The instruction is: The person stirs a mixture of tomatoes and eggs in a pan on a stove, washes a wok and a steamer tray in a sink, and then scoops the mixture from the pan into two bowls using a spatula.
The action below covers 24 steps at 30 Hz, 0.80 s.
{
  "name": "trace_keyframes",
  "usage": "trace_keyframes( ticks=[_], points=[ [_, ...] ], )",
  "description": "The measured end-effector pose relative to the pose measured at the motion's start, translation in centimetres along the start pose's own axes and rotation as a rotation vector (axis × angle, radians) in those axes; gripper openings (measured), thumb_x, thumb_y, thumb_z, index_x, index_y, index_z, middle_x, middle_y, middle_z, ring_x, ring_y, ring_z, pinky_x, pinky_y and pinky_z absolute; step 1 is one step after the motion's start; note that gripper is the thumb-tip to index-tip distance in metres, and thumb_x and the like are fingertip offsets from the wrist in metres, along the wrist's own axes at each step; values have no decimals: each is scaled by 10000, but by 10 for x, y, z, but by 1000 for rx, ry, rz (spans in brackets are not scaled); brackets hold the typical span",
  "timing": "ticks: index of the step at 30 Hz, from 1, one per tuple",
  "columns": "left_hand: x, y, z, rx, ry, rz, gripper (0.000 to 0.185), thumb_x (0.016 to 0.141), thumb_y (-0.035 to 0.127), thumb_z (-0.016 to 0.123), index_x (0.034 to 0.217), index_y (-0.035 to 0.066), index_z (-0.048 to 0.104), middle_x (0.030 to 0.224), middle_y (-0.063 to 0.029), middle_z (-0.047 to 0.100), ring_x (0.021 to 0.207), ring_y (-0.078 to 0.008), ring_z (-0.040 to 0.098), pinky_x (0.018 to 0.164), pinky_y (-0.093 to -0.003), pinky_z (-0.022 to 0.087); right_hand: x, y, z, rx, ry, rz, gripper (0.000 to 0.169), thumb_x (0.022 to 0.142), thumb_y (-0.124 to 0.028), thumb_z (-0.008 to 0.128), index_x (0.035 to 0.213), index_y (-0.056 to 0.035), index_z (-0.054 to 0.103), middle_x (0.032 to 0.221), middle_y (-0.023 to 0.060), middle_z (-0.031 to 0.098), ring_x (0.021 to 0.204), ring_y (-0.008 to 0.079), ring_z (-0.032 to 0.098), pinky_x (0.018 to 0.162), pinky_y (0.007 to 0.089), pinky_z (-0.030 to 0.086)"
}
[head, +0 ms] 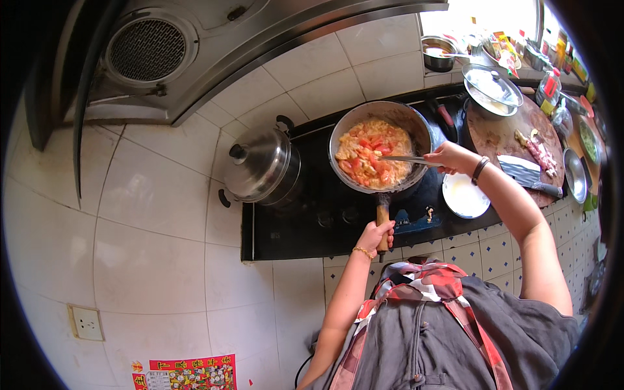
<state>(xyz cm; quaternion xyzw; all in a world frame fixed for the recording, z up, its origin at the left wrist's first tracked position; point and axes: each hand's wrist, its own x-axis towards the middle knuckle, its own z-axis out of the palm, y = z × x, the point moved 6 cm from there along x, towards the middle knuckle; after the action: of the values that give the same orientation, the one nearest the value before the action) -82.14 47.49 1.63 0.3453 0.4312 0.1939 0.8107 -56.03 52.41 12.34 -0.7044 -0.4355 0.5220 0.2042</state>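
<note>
My left hand [378, 237] is closed around the wooden handle [383, 214] of a deep metal pan [423, 127] on the stove. With my right hand [449, 159] I grip a metal utensil [404, 158], probably a spatula or spoon; its far end is in the pan, among chunks of red tomato and what looks like egg [370, 153]. Steam or a pale haze shows near the pan's handle. Just below my right wrist, a white bowl [467, 207] with some residue inside stands at the stove's right side.
A lidded steel pot [263, 165] stands left of the pan. At the right, a round chopping board [492, 134] bears a cleaver [524, 173], sliced meat [541, 153] and a bowl under a glass lid [492, 87]. A range hood [234, 63] overhangs the upper left.
</note>
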Motion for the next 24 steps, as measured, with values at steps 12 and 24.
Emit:
trace_keyframes(
  ticks=[12, 24],
  points=[
    [-8, -8, 40, 50, 162, 40, 131, 731, 84, 596, 678, 34, 487, 539, -18, 462, 412, -102, 449, 379, -270, 397, -36, 36, 18, 316, 79, -2, 328, 841, -339, 560, 658, -67, 554, 497, 14, 465, 348, 70, 353, 328, 213, 236],
    [6, -8, 43, -120, 45, -50, 189, 747, 135, 664, 697, 71, 493, 550, 13, 456, 406, -75, 424, 381, -234, 376, -89, 37, 0, 274, 195, -31, 292, 829, -309, 574, 666, -68, 581, 486, -26, 453, 368, 46, 353, 349, 201, 255]
  ],
)
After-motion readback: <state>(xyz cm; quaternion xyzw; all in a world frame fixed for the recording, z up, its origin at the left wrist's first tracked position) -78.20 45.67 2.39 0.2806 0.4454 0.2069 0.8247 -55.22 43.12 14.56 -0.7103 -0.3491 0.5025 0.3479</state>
